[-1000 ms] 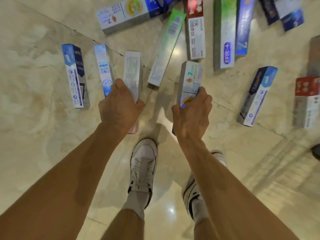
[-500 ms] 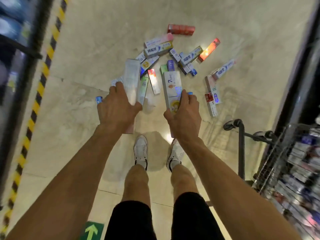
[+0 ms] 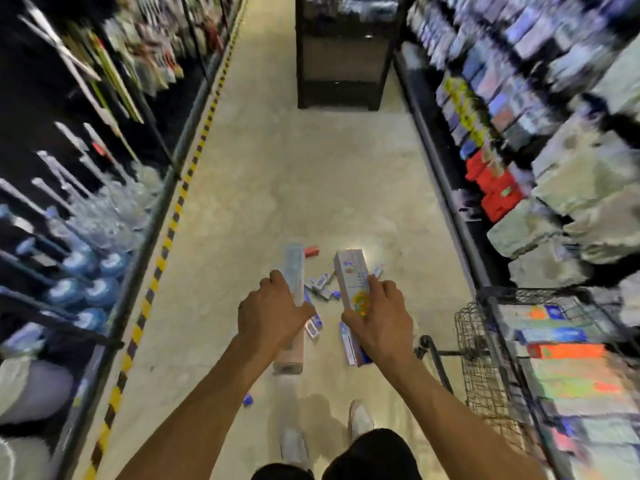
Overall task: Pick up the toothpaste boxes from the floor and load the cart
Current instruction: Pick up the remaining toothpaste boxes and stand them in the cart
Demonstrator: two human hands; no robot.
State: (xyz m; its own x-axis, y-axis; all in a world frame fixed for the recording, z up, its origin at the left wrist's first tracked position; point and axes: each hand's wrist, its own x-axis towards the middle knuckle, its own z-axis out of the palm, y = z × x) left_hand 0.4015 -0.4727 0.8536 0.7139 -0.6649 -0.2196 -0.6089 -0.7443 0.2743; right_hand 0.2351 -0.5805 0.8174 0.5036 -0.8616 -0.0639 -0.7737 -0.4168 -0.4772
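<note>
We have one long toothpaste box in each of our hands. Our left hand [image 3: 273, 311] curls its fingers over a pale grey-and-pink box [image 3: 293, 271] and grips it near the middle, so both ends stick out. Our right hand [image 3: 381, 317] wraps round a white box with a colourful print [image 3: 349, 275], with the fingers on one long edge. Both boxes are up in the air in front of us, above the floor [image 3: 294, 185]. The wire cart [image 3: 478, 368] stands just to our right with flat boxes already lying in it. A loose pile of more boxes [image 3: 320, 285] lies on the floor beyond our hands, with a red one [image 3: 311, 251] at its far edge. We judge these boxes light and fairly stiff along their length, but the thin card will likely dent if we squeeze the broad faces, and the glossy print looks slippery. So we think it best to hold them across the narrow sides near the middle, where a box balances and does not tip. The picture is blurred, so we cannot tell whether the right hand has a second box under the first.
</note>
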